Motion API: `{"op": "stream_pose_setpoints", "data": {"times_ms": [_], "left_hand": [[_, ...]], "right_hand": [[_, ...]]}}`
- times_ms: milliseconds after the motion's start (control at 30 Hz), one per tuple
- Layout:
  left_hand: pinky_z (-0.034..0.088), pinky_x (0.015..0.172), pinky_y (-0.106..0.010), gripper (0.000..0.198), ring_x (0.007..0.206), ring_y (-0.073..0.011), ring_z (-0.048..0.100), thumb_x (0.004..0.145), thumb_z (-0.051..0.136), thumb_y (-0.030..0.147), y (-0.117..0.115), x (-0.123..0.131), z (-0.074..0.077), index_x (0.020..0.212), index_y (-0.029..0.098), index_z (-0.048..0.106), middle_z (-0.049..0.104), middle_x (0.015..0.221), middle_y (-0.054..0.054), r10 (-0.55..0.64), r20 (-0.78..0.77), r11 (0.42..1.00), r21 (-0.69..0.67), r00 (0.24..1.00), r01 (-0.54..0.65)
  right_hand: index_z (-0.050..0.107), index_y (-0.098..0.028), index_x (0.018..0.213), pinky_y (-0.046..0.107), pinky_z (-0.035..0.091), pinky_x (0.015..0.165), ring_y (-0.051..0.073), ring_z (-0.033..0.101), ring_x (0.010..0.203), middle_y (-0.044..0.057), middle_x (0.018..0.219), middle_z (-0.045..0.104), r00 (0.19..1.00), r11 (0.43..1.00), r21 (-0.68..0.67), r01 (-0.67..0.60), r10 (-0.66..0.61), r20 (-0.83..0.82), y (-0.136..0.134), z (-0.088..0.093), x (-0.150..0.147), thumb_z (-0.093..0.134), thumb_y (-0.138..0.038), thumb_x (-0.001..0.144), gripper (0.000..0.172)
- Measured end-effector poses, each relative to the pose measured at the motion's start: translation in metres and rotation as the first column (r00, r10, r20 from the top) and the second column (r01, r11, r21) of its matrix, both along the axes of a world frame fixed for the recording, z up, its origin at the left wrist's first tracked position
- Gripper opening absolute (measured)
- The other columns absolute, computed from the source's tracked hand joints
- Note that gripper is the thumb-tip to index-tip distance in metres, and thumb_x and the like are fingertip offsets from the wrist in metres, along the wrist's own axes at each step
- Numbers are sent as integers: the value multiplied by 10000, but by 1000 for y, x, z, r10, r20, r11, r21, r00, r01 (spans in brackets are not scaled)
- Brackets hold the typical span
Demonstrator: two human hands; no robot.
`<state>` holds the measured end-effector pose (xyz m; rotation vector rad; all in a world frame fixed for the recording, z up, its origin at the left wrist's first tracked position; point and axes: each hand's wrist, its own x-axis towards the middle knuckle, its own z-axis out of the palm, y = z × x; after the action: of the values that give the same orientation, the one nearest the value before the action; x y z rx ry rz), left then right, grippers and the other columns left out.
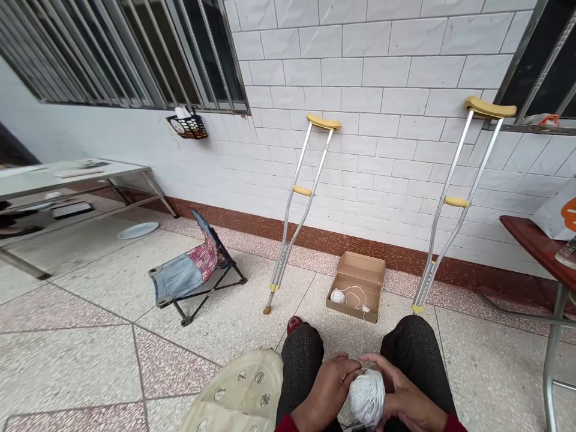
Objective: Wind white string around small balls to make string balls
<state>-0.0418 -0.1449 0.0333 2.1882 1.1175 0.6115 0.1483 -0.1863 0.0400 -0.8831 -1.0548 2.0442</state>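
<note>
Between my knees I hold a ball of white yarn (367,397). My left hand (327,384) presses against its left side with the fingers curled in at the top. Around the right side curve the fingers of my right hand (402,393), its thumb lying on the yarn. Part of the ball's underside is hidden by the hands and the frame edge. On the floor ahead, an open cardboard box (355,287) contains a smaller ball of white yarn (337,296) with a loose strand beside it.
Two crutches, a left one (294,210) and a right one (454,207), lean on the tiled wall. A folding chair (182,277) stands at left, near a low table (58,174). A pale plastic stool (240,390) is beside my left leg. A red table (535,246) stands at right.
</note>
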Motion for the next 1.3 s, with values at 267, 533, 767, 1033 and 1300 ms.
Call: {"op": "stream_pose_setpoints", "data": {"times_ms": [267,533,767,1033,1300], "left_hand": [[388,627,-211,408,619,-132,562,930,428,303,-35,15,-36,606,143,616,615,613,-3,-2,82,940,-339,997,30],[279,1043,-354,215,719,-147,591,878,529,194,-32,1,14,682,179,617,655,707,-4,-41,-151,994,90,988,55],[369,925,-291,391,614,-118,539,930,477,294,9,-5,22,578,162,586,589,576,24,-66,-47,997,-33,997,64],[408,690,-233,435,633,-145,553,920,459,331,-22,23,-16,553,150,609,594,585,-8,-50,74,954,-293,996,70],[333,965,-301,246,724,-146,592,881,535,205,-10,-4,15,652,177,619,661,691,-1,-24,-89,999,-35,996,21]], "right_hand": [[510,-214,1204,284,503,568,163,617,647,27,885,650,974,974,101,201,-210,89,25,44,21,726,-214,644,600],[593,-196,910,259,443,638,184,551,788,7,888,580,736,882,466,69,-361,573,28,-42,8,669,-123,514,409],[549,-211,944,217,430,522,148,516,688,-28,810,551,906,976,213,37,-123,404,-9,-19,-4,688,-116,484,490],[532,-197,948,264,452,553,148,525,639,1,790,570,855,859,186,476,-502,129,52,26,20,690,-233,586,397],[560,-202,865,209,329,519,114,464,598,-51,706,527,882,961,275,0,-129,452,29,-53,2,617,-69,484,407]]}}
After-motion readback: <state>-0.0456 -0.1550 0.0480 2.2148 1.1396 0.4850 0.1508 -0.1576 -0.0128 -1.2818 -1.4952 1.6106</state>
